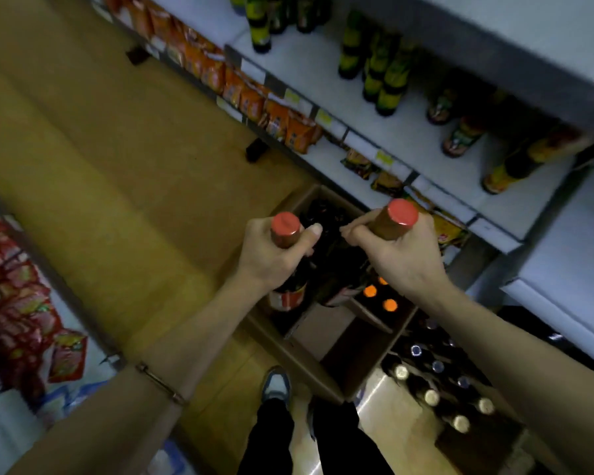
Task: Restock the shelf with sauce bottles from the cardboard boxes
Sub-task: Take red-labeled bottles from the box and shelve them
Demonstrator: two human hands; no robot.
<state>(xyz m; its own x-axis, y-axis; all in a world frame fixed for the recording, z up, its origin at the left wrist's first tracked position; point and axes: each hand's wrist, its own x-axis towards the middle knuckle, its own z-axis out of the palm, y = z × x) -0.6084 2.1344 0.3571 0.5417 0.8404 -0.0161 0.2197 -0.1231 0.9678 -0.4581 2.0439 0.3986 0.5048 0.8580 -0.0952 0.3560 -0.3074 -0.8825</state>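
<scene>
My left hand (pixel 271 255) grips the neck of a dark sauce bottle (pixel 285 231) with a red cap and a red label. My right hand (pixel 402 255) grips the neck of a second red-capped sauce bottle (pixel 396 219). Both bottles hang above an open cardboard box (pixel 309 354) on the floor, where two orange-capped bottles (pixel 379 298) still stand. The white shelf (pixel 408 138) lies ahead and to the right, holding several green and yellow labelled bottles (pixel 388 80) with bare space between them.
A second box of dark bottles with pale caps (pixel 439 382) stands at the lower right. Orange snack packets (pixel 254 94) hang along the shelf's lower edge. Red packets (pixel 18 303) are piled at the left. My shoes (pixel 276 385) stand on the yellow floor beside the box.
</scene>
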